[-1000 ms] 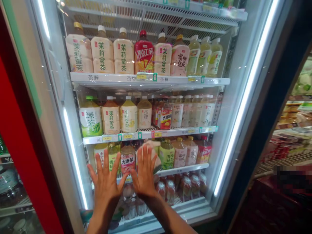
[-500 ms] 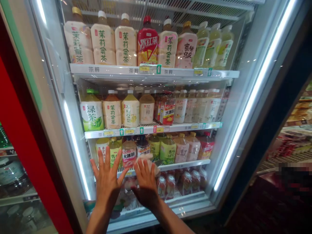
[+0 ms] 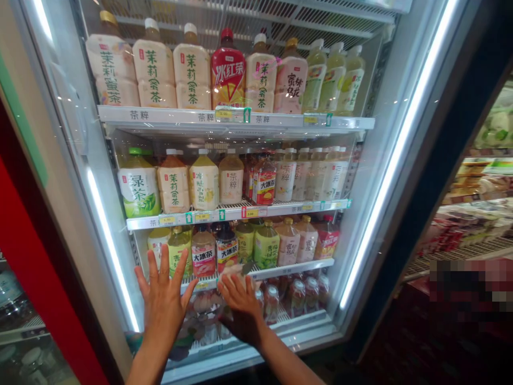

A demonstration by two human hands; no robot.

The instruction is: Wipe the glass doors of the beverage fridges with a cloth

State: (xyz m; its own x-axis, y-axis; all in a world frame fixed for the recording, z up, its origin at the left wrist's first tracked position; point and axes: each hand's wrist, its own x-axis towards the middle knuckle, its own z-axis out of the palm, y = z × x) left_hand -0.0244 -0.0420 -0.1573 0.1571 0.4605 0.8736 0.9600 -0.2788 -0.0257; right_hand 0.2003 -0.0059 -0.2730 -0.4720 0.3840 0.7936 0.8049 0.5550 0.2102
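Note:
My left hand is spread wide with its palm toward the glass door of a drinks cooler, in front of the lower shelves. It holds nothing. To its right, my right hand lies flat over a pale, crumpled cloth, which shows past the fingertips against the glass. Most of the cloth is hidden under the hand. Behind the glass near the hands stand a green tea bottle, a pink-labelled iced tea bottle and a dark-capped iced tea bottle.
Several rows of bottled tea fill the cooler's shelves. Bright light strips run down both sides. A red panel stands at the left, with another case of jars beyond it. Packaged goods lie on racks at the right.
The view has shifted, so the shelves sit further left. My right hand and the cloth have moved a little right and down across the glass. My left hand stays at nearly the same spot.

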